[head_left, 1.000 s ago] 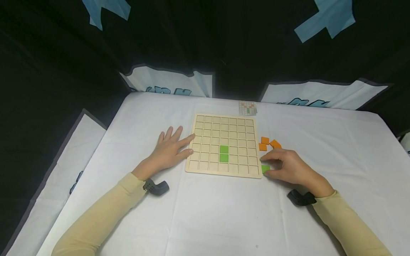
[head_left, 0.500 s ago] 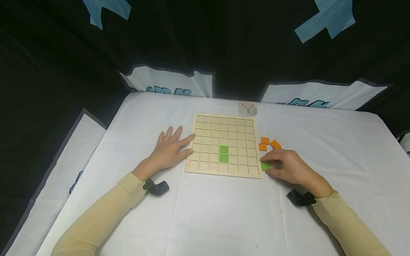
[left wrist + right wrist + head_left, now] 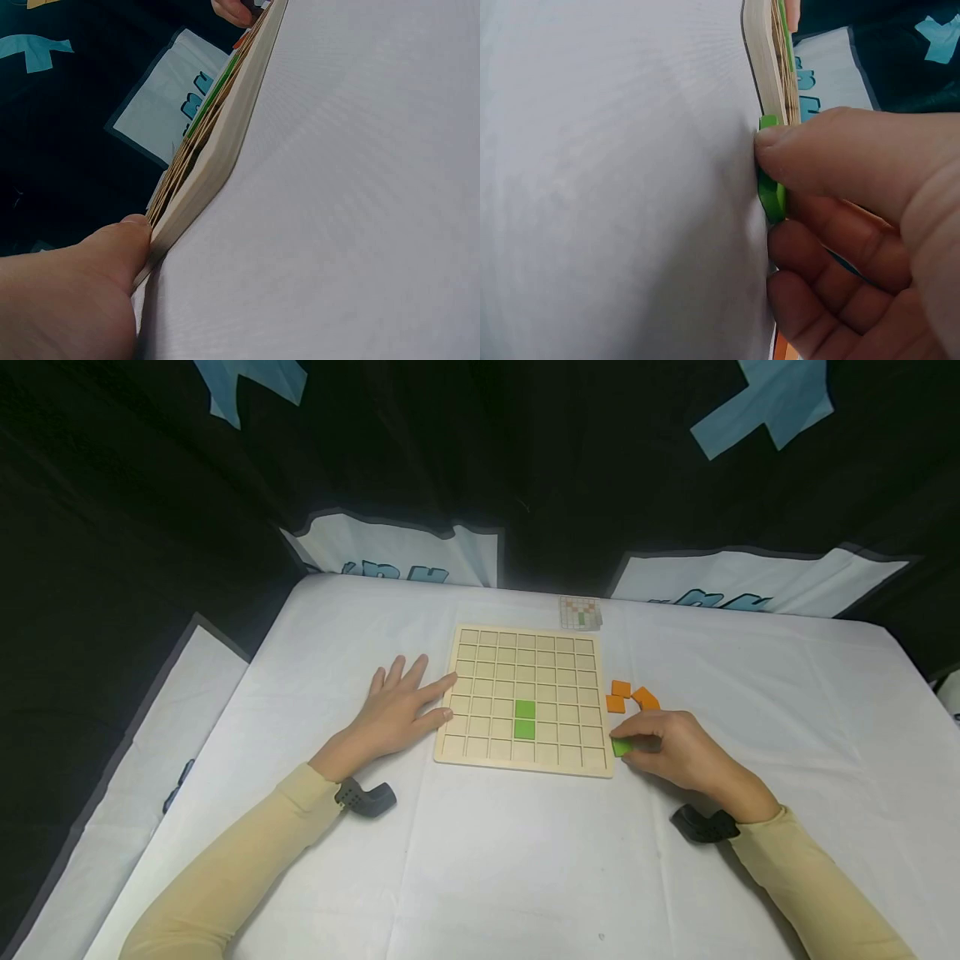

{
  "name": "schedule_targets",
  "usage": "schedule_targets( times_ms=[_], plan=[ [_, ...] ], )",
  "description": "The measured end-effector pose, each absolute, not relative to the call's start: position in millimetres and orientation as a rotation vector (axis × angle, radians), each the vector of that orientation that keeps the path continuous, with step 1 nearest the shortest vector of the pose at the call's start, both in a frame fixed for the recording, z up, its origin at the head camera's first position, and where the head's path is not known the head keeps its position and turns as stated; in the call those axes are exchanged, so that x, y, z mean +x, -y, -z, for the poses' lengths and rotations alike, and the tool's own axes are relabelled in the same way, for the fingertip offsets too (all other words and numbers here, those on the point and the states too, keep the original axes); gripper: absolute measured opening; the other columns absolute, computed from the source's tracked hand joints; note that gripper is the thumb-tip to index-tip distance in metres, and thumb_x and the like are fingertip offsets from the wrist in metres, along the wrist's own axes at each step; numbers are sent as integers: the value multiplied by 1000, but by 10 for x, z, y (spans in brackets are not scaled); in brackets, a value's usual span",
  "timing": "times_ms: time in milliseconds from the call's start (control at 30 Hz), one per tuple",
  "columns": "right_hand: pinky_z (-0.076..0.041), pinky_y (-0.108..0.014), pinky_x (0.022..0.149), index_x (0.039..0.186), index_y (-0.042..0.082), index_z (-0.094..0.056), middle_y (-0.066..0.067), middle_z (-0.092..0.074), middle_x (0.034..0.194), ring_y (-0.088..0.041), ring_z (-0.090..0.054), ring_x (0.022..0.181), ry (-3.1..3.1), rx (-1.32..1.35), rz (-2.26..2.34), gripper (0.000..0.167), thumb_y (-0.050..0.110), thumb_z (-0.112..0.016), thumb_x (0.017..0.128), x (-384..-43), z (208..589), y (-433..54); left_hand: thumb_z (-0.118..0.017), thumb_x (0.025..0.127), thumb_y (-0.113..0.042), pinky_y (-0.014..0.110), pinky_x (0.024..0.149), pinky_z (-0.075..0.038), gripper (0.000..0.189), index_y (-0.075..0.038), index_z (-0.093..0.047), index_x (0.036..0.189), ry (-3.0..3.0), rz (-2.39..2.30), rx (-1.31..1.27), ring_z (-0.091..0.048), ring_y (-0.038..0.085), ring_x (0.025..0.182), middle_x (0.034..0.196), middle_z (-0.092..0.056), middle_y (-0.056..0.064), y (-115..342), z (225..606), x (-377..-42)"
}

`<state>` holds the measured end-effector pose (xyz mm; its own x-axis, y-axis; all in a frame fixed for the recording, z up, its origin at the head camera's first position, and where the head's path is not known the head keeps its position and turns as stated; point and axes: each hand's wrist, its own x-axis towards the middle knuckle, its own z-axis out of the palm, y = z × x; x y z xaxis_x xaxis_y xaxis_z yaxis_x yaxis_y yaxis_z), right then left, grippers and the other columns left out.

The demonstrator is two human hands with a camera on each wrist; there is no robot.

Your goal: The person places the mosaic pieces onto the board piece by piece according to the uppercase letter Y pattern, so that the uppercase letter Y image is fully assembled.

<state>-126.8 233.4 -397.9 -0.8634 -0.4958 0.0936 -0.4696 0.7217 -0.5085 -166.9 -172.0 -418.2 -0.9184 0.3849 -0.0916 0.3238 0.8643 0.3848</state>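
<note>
A wooden grid board [image 3: 480,765] lies on the white table, with two green square tiles [image 3: 525,729] set in neighbouring cells of one column. My left hand [image 3: 386,718] is spread flat at the board's left side, thumb and index fingertip touching its edge. In the left wrist view the thumb [image 3: 120,244] presses against the board's side. Just off the board's right edge, my right hand [image 3: 671,752] pinches a loose green tile [image 3: 620,747] between thumb and fingers. The right wrist view has the thumb on that green tile [image 3: 771,184], low against the cloth.
Several orange tiles [image 3: 621,688] lie beside the board's upper right, just beyond my right hand. A small card with a printed grid pattern [image 3: 580,613] lies behind the board. Dark curtains with blue tape [image 3: 780,406] hang past the table's far edge.
The loose green tile has shifted slightly away from me along the board's right edge. My right thumb has drawn in closer to the index finger. The left hand stays put.
</note>
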Motion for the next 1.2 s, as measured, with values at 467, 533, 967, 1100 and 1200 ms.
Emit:
schedule_targets(
  times_ms=[467,533,967,1100,1200],
  plan=[
    [-57,-29,76,102,6,-78,-2,-78,98,-14,-66,86,-2880,-871,844,28,-4,-82,77,-1296,4004,-2337,-50,104,-50,72,122,0,61,-27,-38,159,-2877,-555,549,-1,54,156,170,-14,25,1724,4184,-1674],
    [-57,-30,75,102,6,-78,-2,-77,98,-14,-66,85,-2886,-882,841,27,-4,-82,77,-1301,4003,-2333,-50,104,-51,72,123,0,61,-27,-38,159,-2877,-554,548,-1,54,156,170,-14,25,1726,4187,-1675],
    [-54,-26,70,94,11,-79,4,-75,91,-7,-60,78,-2930,-984,947,28,-6,-83,73,-1299,4048,-2346,-50,103,-51,72,123,0,61,-28,-39,158,-2885,-554,548,-1,54,156,169,-14,25,1726,4210,-1677],
    [-54,-25,71,93,13,-79,4,-75,91,-6,-60,79,-2933,-962,965,27,-6,-84,73,-1291,4045,-2349,-50,104,-51,72,122,-1,61,-27,-39,158,-2887,-547,553,-2,54,155,169,-15,25,1723,4214,-1678],
    [-55,-26,72,92,14,-79,4,-76,92,-7,-62,80,-2942,-926,954,26,-5,-83,74,-1285,4039,-2350,-49,104,-51,72,122,-1,60,-27,-39,158,-2888,-545,556,-2,54,155,169,-15,25,1724,4214,-1678]
  ],
)
